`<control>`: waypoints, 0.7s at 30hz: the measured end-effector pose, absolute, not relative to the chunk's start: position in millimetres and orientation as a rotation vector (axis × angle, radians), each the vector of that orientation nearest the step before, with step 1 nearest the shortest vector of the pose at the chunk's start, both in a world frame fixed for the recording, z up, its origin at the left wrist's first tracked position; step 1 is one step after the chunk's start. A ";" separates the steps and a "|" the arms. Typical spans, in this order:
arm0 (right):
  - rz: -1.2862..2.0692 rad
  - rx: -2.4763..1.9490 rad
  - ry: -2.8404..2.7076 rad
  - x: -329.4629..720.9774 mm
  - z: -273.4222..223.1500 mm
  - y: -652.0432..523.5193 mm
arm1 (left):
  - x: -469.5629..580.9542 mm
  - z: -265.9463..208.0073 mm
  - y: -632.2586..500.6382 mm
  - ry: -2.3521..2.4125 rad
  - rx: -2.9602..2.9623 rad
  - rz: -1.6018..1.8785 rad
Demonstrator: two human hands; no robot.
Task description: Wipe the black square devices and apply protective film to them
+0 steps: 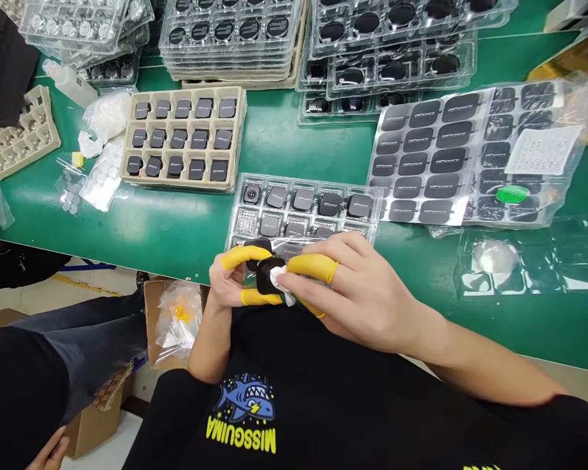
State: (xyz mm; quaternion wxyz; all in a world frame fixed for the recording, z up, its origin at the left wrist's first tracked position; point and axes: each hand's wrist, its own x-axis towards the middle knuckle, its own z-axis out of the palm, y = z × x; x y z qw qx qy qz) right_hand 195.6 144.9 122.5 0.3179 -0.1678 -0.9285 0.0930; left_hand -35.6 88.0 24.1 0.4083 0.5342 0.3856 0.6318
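My left hand (230, 281), in yellow finger cots, is closed on a small black smartwatch body (265, 277) with a dark glossy face. In my right hand (343, 281), also wearing yellow finger cots, a white wiping cloth (277, 277) is pinched against that face. A second dark piece (258, 248) shows beside the watch at my left fingers; I cannot tell whether it is joined to it. Just beyond my hands lies a clear plastic tray (304, 179) of watch bodies, most covered with printed dark film. My right hand hides part of its front rows.
A beige tray (241, 140) of dark square pieces stands at back left. Stacked clear trays (230, 62) line the back. Sticker sheets (424, 156) and a blister tray (563, 261) lie right. A white bottle (71, 83) stands left. Another person's hand (51, 450) shows at lower left.
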 end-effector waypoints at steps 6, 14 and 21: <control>0.146 -0.537 -2.454 188.1 111.6 152.6 | -34.3 20.7 88.2 1.024 1.309 1.552; 0.144 -0.692 -2.278 205.3 113.7 155.0 | -40.5 19.0 84.0 1.083 1.161 1.556; 0.401 -0.608 -2.303 207.7 114.9 153.0 | -43.6 -8.6 90.5 1.282 0.642 1.391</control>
